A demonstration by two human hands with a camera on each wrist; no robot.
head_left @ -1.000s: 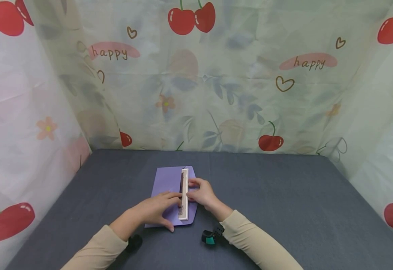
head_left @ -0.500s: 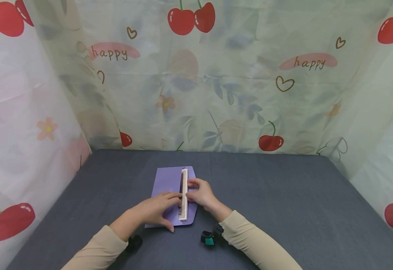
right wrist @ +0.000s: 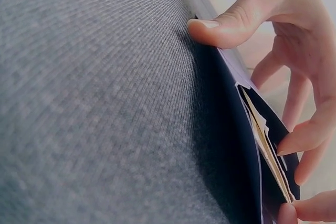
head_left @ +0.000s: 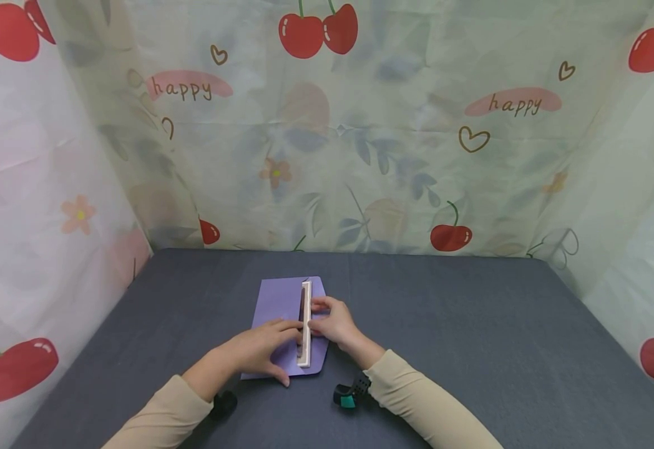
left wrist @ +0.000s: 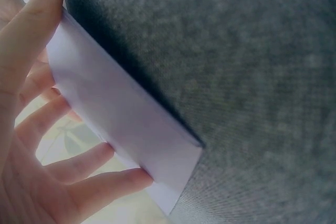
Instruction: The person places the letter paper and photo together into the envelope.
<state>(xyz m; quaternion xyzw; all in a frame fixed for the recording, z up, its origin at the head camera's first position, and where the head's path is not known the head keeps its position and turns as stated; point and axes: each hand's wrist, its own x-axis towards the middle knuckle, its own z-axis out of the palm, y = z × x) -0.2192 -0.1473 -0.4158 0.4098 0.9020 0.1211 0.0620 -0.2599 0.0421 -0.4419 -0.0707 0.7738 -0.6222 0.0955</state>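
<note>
A purple envelope [head_left: 279, 300] lies on the dark table with its flap [head_left: 319, 355] folded out to the right. From its mouth sticks a narrow pale strip of card [head_left: 306, 344]; the rest is hidden inside. My left hand [head_left: 259, 346] rests over the envelope, fingers spread, fingertips at the mouth and thumb at the near edge. In the left wrist view these fingers lie along the envelope [left wrist: 121, 103]. My right hand [head_left: 335, 323] pinches the card's right edge. The right wrist view shows thin paper layers [right wrist: 269, 156] inside the parted mouth.
A black strap with a teal patch [head_left: 347, 399] hangs by the right sleeve, and a dark rounded piece [head_left: 224, 405] sits by the left one. Dark cloth covers the table [head_left: 445, 324]. Printed curtains [head_left: 338, 125] stand behind and at both sides.
The card has slid slightly left, deeper into the envelope, and my right hand has moved left with it. My left hand and the envelope have stayed in place.
</note>
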